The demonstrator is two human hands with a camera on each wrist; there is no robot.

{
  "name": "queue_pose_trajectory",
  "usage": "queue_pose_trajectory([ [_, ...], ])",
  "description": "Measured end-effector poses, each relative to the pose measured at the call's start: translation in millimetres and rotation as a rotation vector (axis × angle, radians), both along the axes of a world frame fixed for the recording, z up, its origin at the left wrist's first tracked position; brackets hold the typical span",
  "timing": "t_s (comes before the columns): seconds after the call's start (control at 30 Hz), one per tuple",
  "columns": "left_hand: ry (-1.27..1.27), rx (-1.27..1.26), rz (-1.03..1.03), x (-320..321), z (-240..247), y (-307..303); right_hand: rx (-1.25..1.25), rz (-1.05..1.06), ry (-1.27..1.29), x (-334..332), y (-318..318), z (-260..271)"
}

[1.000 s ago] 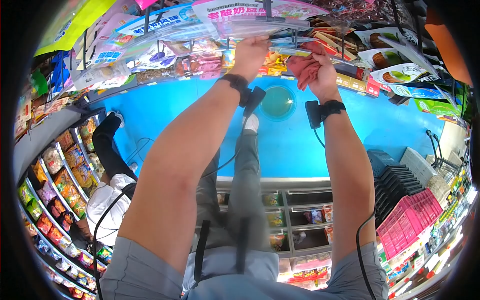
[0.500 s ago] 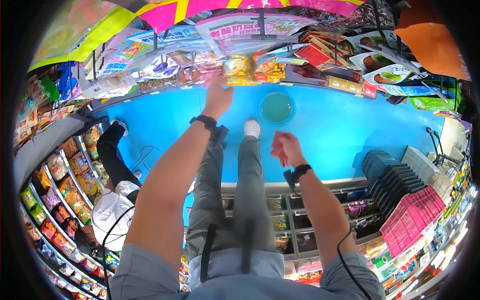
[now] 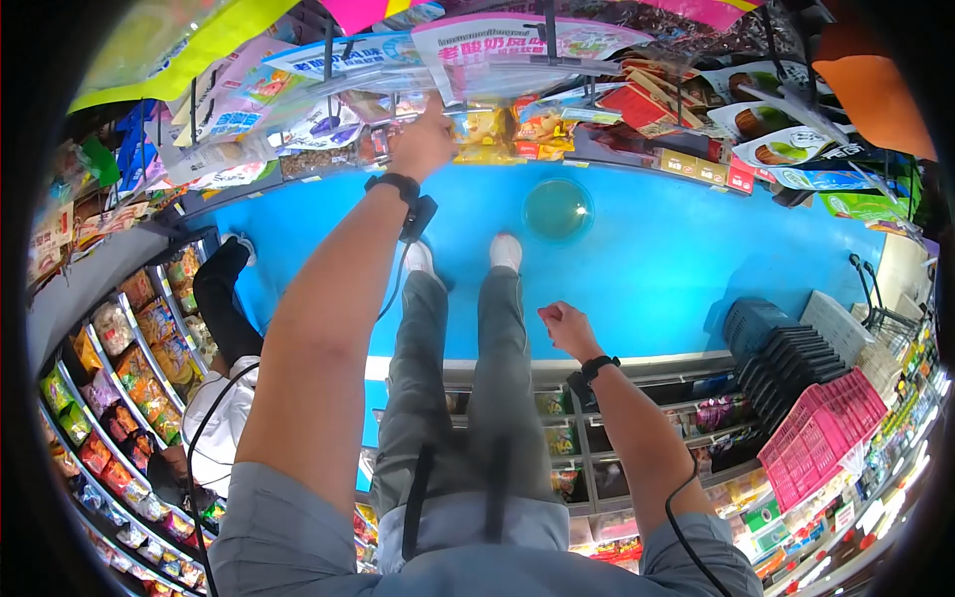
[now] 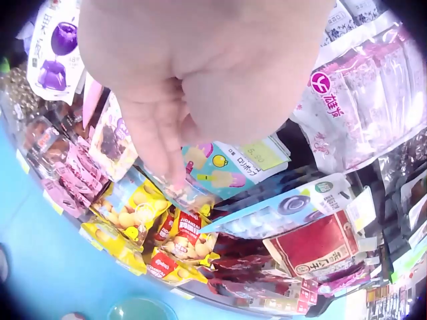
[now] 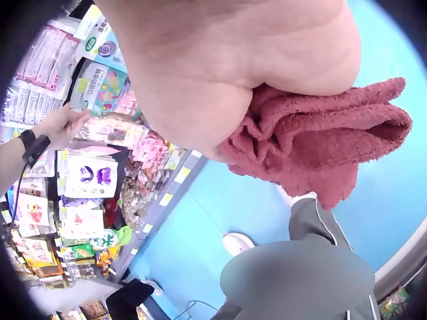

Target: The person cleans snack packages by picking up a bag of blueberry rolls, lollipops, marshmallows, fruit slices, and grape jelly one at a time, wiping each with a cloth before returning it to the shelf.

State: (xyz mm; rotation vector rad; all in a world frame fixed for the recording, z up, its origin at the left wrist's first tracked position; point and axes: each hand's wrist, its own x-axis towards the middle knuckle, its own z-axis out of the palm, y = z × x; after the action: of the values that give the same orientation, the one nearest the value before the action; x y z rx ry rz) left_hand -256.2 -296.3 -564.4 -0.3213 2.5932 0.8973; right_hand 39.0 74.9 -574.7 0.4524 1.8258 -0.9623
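At the hanging snack display, my left hand (image 3: 423,144) reaches up among the packets. In the left wrist view its fingers (image 4: 157,143) reach down to the edge of a blue-green candy packet (image 4: 217,175) with ice-pop pictures. The right wrist view shows that hand pinching the packet's lower corner. My right hand (image 3: 569,328) is held low over the floor, well back from the display. It grips a bunched dusty-red towel (image 5: 313,150), whose folds hang out past the palm. In the head view the hand covers most of the towel.
Yellow snack bags (image 3: 482,134) line the bottom of the display. A round greenish basin (image 3: 557,211) stands on the blue floor (image 3: 657,259). Stacked dark baskets (image 3: 771,343) and a pink crate (image 3: 821,438) are at the right. Another person (image 3: 224,418) is at the left, beside shelves.
My right hand has drawn back from the display toward my body, still gripping the towel. My left hand has moved leftward, dipped, then risen to the candy packet.
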Motion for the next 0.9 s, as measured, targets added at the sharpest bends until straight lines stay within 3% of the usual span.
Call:
queue_pose_trajectory([
  [0.1,0.035,0.103,0.071,3.1,9.3,8.1,-0.044,-0.099,0.020,-4.3,3.4,7.6],
  [0.2,0.081,0.141,0.094,0.8,-22.9,2.0,0.001,-0.012,0.078,1.0,4.6,5.2],
  [0.5,-0.046,-0.010,-0.040,-8.6,34.6,19.4,0.028,0.044,0.054,27.1,-13.6,4.5],
  [0.57,0.048,0.133,0.065,-1.6,-3.9,15.8,-0.015,-0.033,-0.022,31.9,-23.7,10.5],
  [0.63,0.164,0.201,0.096,5.1,-13.6,13.4,0.000,0.038,-0.007,35.5,-34.2,16.2],
  [0.9,0.201,0.114,0.225,10.4,-43.8,17.9,-0.002,0.086,0.038,43.1,-52.5,28.0],
])
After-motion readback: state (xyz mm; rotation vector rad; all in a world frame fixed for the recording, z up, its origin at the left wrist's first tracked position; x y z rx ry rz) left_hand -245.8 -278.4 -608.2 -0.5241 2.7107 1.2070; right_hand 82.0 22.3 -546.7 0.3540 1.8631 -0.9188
